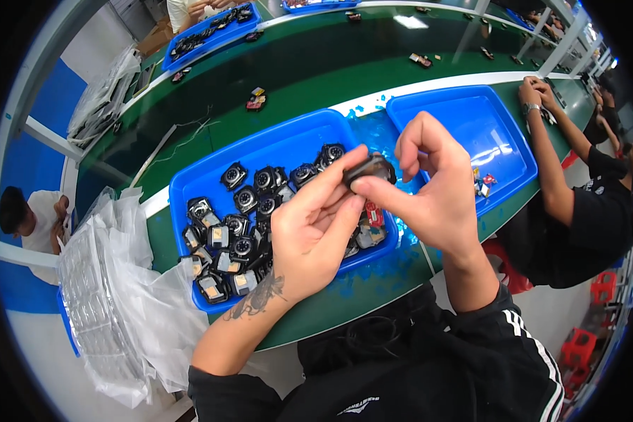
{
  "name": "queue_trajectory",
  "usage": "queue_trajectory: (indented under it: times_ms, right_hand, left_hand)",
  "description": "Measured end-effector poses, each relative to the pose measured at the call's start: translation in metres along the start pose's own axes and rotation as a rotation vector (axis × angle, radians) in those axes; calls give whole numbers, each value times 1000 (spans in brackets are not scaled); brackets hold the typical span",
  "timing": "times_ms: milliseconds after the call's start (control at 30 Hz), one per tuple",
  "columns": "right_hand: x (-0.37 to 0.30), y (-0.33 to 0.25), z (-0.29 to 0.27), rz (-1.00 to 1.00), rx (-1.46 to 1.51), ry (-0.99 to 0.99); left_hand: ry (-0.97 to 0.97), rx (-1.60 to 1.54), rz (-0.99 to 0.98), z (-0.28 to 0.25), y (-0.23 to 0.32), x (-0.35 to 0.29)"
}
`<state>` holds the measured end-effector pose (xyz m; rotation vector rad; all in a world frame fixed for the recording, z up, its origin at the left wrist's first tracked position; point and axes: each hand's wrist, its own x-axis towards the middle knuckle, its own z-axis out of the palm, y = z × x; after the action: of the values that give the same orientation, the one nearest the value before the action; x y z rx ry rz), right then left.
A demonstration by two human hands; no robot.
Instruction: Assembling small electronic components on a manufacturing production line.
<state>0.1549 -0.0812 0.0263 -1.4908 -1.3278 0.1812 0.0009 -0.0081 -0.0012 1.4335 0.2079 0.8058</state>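
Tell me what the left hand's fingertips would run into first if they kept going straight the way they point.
The left hand points up and to the right, and its fingers already touch the small black part held between both hands. Just past it comes the right hand, gripping the same part from the other side.

My green bench (344, 77): two blue trays (274, 144) (471, 116) side by side, clear plastic bags (130, 302) at left edge.

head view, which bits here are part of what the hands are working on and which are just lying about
In the work:
- small black part, pinched between left hand and right hand
- blue tray of like black parts

Lying about:
- second blue tray, nearly bare
- clear plastic bags at left
- small coloured piece on the green belt
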Motion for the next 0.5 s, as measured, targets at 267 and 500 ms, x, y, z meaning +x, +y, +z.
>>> queue_trajectory:
  times_ms: [267, 500]
  right_hand:
    - [-35, 1, -1, 233, 391, 29]
    - [-41, 2, 9, 218, 466, 63]
  left_hand:
    - [233, -286, -43, 7, 5, 7]
    - [196, 3, 29, 0, 3, 0]
